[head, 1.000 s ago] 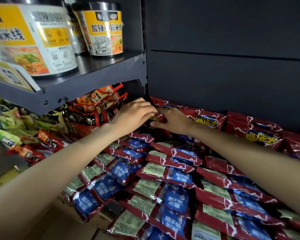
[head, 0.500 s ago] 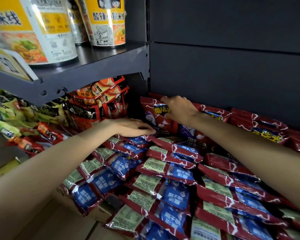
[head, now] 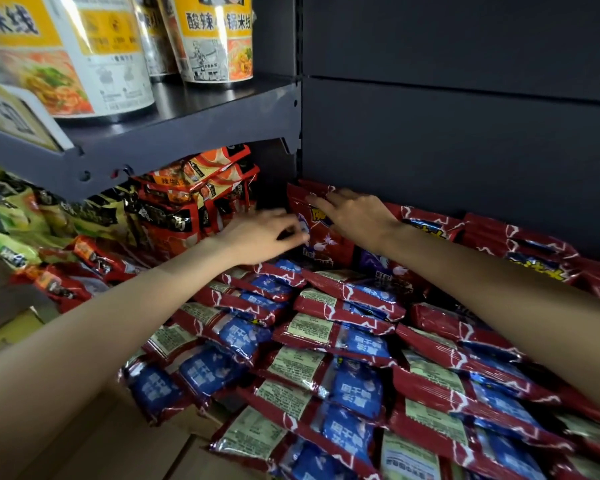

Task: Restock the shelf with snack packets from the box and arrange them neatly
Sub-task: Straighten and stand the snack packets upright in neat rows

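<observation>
Red snack packet (head: 326, 237) upright at shelf back, both hands on it: left hand (head: 260, 237) pinching edge, right hand (head: 357, 216) flat.

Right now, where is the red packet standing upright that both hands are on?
In the head view, the upright red packet stands at the back left corner of the lower shelf, against the dark back panel, between the left hand and right hand.

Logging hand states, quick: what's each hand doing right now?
Left hand: fingers curled at the upright red packet's left edge; grip unclear.
Right hand: open, fingers resting flat on that packet.
</observation>
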